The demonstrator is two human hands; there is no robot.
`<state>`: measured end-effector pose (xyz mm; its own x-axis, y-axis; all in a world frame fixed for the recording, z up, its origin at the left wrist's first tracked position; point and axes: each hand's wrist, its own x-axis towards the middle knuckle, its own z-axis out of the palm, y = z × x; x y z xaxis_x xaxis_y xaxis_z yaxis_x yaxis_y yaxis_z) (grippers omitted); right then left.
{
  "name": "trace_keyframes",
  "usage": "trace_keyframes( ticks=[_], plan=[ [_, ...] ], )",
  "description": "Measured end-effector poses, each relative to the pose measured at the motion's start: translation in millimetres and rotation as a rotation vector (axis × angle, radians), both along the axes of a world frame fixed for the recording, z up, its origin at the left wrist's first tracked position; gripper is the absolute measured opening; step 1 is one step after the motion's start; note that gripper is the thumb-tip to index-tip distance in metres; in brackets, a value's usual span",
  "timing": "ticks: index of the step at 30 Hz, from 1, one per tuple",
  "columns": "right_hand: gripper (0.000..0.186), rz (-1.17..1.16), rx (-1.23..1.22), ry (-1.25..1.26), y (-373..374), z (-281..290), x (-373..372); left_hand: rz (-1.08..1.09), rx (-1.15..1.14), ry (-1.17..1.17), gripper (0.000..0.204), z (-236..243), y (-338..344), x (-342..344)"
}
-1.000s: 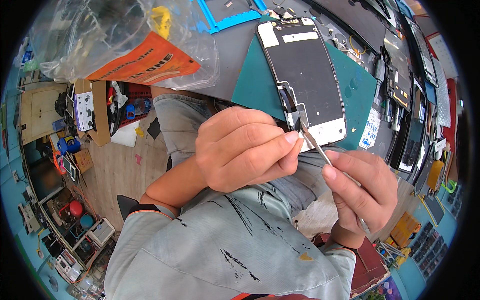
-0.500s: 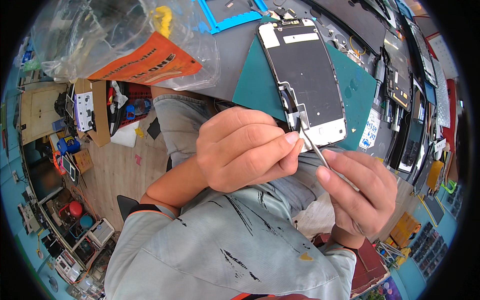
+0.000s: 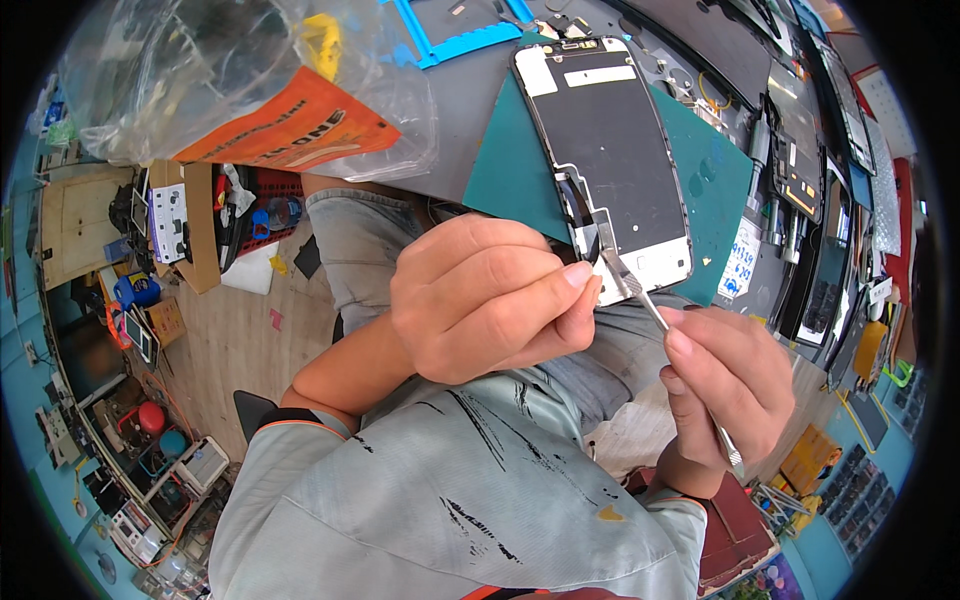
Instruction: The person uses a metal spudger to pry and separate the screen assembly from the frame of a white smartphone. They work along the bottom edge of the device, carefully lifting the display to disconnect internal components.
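Note:
A phone screen assembly (image 3: 612, 130) lies with its dark back up on a green mat (image 3: 715, 175). Along its lower left edge a black flex cable (image 3: 580, 215) stands partly raised. My left hand (image 3: 490, 295) is closed in a pinch at the cable's lower end, thumb against forefinger; the pinched part itself is hidden. Between the fingers of my right hand (image 3: 735, 385) is a slim metal pry tool (image 3: 650, 303) with knurled sections. Its flat tip rests on or just above the screen's white lower corner, beside the cable.
A clear plastic bag (image 3: 250, 90) with an orange label fills the upper left of the grey tabletop (image 3: 470, 100). Behind the mat are a blue frame (image 3: 465, 40) and scattered small parts. More screens and phone parts (image 3: 800, 170) crowd the right side.
The pry tool has turned in my right hand, and its flat tip and far end now show. My right fingers have shifted slightly right. My left hand keeps its pinch almost in place.

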<state>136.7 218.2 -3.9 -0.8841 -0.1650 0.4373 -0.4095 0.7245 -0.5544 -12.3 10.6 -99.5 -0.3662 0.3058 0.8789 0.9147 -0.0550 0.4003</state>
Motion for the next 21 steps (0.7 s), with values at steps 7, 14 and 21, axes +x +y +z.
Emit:
trace_keyframes(
  ticks=[7,14,21],
  plan=[
    [0.054,-0.007,0.004,0.031,-3,-5,-2,0.002,0.008,-0.008,0.031,0,1,1],
    [0.051,-0.016,0.003,0.079,-4,-11,-4,0.0,0.013,-0.002,0.032,0,1,0],
    [0.048,-0.054,0.01,0.059,-6,-12,-3,-0.009,0.012,0.002,0.032,-2,1,1]
  ],
)
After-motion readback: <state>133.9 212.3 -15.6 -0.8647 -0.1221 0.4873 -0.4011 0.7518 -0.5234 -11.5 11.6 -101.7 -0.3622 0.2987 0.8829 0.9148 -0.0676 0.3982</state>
